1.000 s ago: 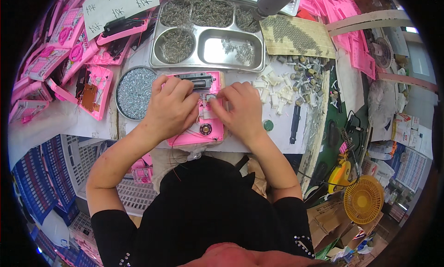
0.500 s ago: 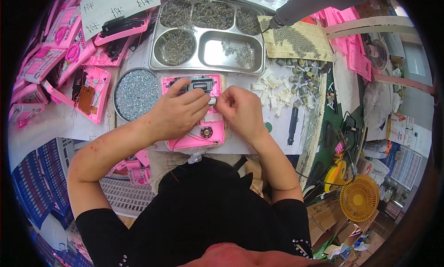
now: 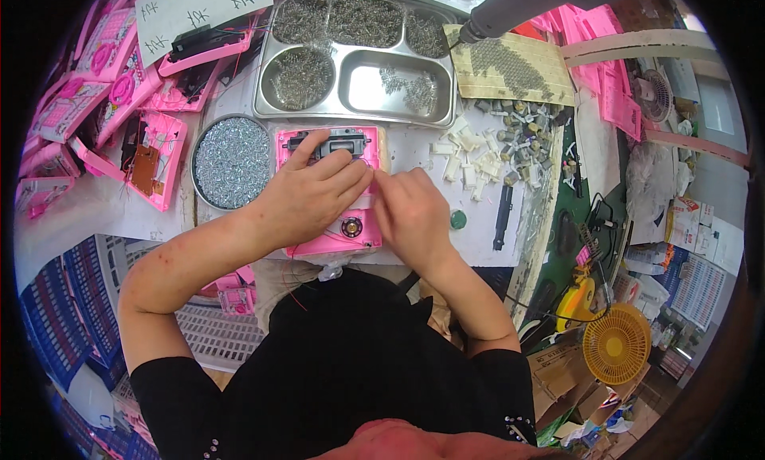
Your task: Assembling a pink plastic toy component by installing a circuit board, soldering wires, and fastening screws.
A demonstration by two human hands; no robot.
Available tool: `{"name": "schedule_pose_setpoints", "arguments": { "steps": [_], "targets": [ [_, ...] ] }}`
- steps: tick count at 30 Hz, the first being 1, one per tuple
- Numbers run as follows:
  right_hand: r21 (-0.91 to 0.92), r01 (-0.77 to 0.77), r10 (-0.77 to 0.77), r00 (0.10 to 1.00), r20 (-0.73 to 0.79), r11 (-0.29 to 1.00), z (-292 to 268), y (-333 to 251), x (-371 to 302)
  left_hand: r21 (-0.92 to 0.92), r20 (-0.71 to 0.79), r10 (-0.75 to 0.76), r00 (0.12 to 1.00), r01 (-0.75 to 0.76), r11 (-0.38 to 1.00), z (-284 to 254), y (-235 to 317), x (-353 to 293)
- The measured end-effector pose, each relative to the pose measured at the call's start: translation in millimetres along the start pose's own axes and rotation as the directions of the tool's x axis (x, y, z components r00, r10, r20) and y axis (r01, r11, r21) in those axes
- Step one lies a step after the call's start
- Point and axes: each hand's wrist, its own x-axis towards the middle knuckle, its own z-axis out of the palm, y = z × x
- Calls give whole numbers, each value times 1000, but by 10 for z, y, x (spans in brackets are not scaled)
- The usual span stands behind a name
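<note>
A pink plastic casing [image 3: 319,243] lies in front of me. A black mechanism [image 3: 346,146] sits in its far half and a small round speaker [image 3: 351,227] in its near half. My left hand [image 3: 319,191] reaches over the casing, index finger at the black mechanism, the other fingers bent toward its right side. My right hand [image 3: 413,219] is closed at the casing's right edge, its fingertips touching or close to those of the left. Whatever lies between the fingertips is hidden. Thin wires run near the speaker.
A round tin of small screws [image 3: 196,164] stands left of the casing, and a steel compartment tray [image 3: 339,93] of small metal parts beyond it. White plastic pieces [image 3: 470,153] and small motors [image 3: 530,133] lie to the right. A power screwdriver [image 3: 534,10] hangs above. Pink casings [image 3: 119,117] are heaped at left.
My right hand has turned and come slightly nearer to me, hiding the casing's right edge. The left hand keeps its place on the casing. The whole view has shifted slightly.
</note>
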Motion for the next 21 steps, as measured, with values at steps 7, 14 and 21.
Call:
{"name": "schedule_pose_setpoints", "arguments": {
  "steps": [7,14,21],
  "targets": [
    [378,-400,338,915,220,835,-2,253,154,-83,-98,3,995,-11,996,22,-55,-107],
    [325,-515,433,852,293,793,19,192,276,-104,-132,-55,990,41,994,-94,-129,-271],
    [438,-419,317,903,288,796,-125,443,176,-66,-89,106,990,-112,992,-12,-193,-205]
  ]
}}
